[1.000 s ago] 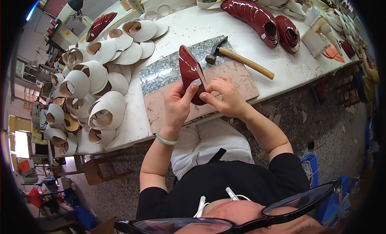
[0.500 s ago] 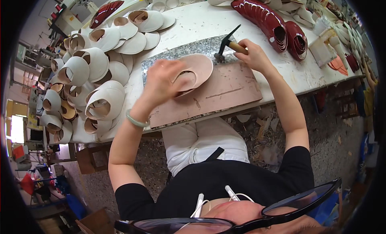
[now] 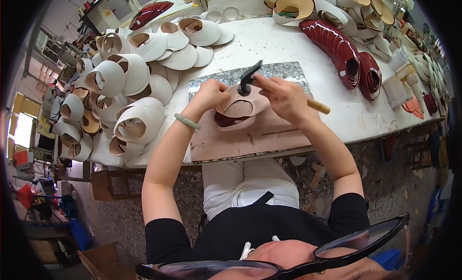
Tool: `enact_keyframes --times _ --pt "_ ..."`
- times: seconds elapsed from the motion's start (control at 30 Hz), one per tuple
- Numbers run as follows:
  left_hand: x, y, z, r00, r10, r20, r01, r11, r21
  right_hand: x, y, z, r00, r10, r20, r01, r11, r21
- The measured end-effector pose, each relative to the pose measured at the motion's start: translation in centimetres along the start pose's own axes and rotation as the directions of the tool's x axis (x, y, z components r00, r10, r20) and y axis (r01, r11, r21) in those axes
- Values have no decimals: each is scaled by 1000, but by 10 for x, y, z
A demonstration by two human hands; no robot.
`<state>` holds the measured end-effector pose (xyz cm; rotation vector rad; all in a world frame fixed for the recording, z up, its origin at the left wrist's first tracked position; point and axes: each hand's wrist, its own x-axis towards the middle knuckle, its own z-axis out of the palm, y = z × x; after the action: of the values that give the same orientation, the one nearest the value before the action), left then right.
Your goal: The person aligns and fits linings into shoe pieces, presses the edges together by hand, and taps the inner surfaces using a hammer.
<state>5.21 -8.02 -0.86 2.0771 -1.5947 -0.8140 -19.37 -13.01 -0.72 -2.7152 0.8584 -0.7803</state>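
Near the table's (image 3: 260, 41) front edge, a red shoe upper (image 3: 256, 105), pale lining outward, lies on a pink board (image 3: 216, 146). The left hand's (image 3: 211, 95) grip is clamped on its left side — the right hand's (image 3: 288, 102) round a hammer (image 3: 245, 86), head over its far end.

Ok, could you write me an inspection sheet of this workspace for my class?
Surface: white table, with a pink board over a speckled slab.
Job's things: shoe piece, dark red with a pale lining, at the board; hammer, its head over the piece, contact unclear.
Clutter: white shoe pieces heaped at left; dark red stack at far right.
Hands: left hand pinches the shoe piece's edge; right hand holds the hammer.
Cables: white cord-like ends at the person's collar.
Surroundings: thread spools at upper left; scraps on the floor.
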Motion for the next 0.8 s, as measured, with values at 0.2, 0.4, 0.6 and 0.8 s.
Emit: enact_keyframes --times 0.2,0.4,0.6,0.8 --pt "-9 8 -5 997 64 -37 -63 998 17 -12 -5 -15 998 68 10 -68 998 9" --pt "-21 26 7 918 311 -248 -270 945 186 -31 -8 -20 998 -56 23 57 997 -56" --pt "-55 32 23 741 543 -396 -417 834 362 -43 -12 -13 993 -101 66 104 994 -37" --pt "-78 20 32 589 621 -518 -538 779 321 -41 -31 -3 986 -163 29 161 985 55"
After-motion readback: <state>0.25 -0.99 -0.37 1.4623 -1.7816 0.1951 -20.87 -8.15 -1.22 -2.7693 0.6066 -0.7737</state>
